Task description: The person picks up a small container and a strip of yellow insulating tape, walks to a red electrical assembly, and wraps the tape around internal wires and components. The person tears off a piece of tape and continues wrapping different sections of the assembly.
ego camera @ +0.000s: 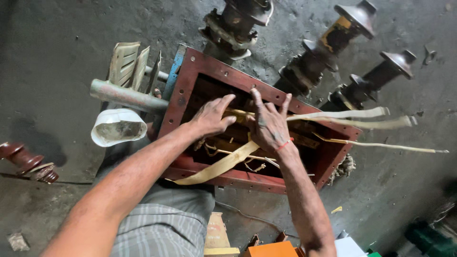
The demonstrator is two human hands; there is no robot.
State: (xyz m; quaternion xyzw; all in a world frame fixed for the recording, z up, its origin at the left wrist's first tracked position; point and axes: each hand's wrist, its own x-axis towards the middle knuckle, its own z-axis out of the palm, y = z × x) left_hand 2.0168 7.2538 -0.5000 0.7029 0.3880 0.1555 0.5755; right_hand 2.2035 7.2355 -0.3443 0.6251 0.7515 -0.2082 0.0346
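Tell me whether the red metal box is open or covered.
Open. The red metal box has no lid; its bolt-holed rim is bare, and both hands, left hand and right hand, reach inside.

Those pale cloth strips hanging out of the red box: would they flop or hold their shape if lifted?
The pale cloth strips would probably flop: one sags over the rim of the red metal box in a loose curve. They look thin and flat, so likely light. The right hand and left hand press down among them.
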